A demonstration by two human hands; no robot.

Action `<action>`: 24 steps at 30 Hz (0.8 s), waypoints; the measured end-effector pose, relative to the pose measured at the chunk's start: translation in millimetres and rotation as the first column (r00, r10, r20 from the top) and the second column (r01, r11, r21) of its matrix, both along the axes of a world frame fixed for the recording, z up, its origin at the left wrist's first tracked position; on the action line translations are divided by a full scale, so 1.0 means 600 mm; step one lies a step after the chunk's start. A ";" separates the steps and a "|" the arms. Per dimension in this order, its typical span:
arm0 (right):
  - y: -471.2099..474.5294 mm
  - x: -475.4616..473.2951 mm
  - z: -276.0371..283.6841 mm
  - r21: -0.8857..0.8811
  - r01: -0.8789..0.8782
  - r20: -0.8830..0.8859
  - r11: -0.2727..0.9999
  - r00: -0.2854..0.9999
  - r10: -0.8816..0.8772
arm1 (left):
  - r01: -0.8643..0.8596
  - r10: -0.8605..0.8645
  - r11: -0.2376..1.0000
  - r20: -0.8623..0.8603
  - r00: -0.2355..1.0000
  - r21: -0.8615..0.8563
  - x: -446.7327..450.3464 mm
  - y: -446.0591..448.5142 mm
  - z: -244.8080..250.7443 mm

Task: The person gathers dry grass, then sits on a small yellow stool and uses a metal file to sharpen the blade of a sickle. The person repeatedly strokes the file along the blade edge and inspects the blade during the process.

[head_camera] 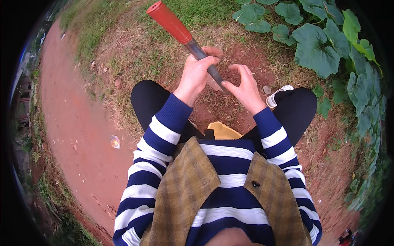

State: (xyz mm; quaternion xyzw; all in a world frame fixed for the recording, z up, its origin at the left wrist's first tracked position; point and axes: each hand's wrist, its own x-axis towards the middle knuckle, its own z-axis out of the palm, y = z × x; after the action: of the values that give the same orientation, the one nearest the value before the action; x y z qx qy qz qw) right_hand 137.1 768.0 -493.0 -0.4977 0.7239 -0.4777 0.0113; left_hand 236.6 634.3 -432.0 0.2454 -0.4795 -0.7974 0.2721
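My left hand (197, 70) is wrapped around the dark metal part of a bladed hand tool (197, 49). Its red handle (170, 23) slants up and away to the left, while the metal end points down towards my right hand (244, 86). The thumb of that hand lies at the tool's lower end, apparently touching it, and its fingers are spread apart from the thumb. Below the left palm a thin, paler part of the blade shows; the rest is hidden by the hand. Both hands are above a patch of reddish soil (246, 58) with dry grass.
Between my bent legs sits a yellow plastic object (222, 130), partly hidden by my clothes. A white shoe (278, 96) shows by the right knee. Broad-leaved plants (320, 46) grow at the right. A bare dirt path (70, 101) runs along the left, with a small wrapper (115, 142) on it.
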 end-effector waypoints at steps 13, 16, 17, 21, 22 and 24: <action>-0.025 -0.098 0.059 -0.122 -0.042 0.857 0.992 0.500 0.127 | 0.335 0.031 0.718 0.508 0.861 -0.610 -0.052 -0.135 -0.015; -0.030 -0.126 0.068 -0.216 -0.027 0.887 0.976 0.411 0.208 | 0.400 0.082 0.624 0.565 0.821 -0.671 -0.082 -0.150 -0.063; -0.033 -0.130 0.069 -0.234 -0.026 0.891 0.972 0.395 0.225 | 0.424 0.060 0.611 0.574 0.817 -0.668 -0.087 -0.147 -0.075; -0.054 -0.140 0.070 -0.146 -0.091 0.847 0.985 0.503 0.172 | 0.591 -0.019 0.549 0.698 0.716 -0.591 -0.117 -0.131 -0.093; -0.062 -0.141 0.071 -0.141 -0.089 0.840 0.986 0.517 0.167 | 0.584 0.050 0.533 0.712 0.701 -0.612 -0.124 -0.127 -0.093; -0.076 -0.144 0.074 -0.131 -0.083 0.821 0.988 0.549 0.155 | 0.568 0.122 0.525 0.717 0.687 -0.634 -0.138 -0.129 -0.089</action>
State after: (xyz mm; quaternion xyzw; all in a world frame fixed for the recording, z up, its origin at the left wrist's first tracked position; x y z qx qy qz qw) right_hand 50.8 722.2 -448.8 -0.2622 0.5793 -0.6809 0.3634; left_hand 153.8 557.0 -485.5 0.2945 -0.8865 -0.3548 0.0399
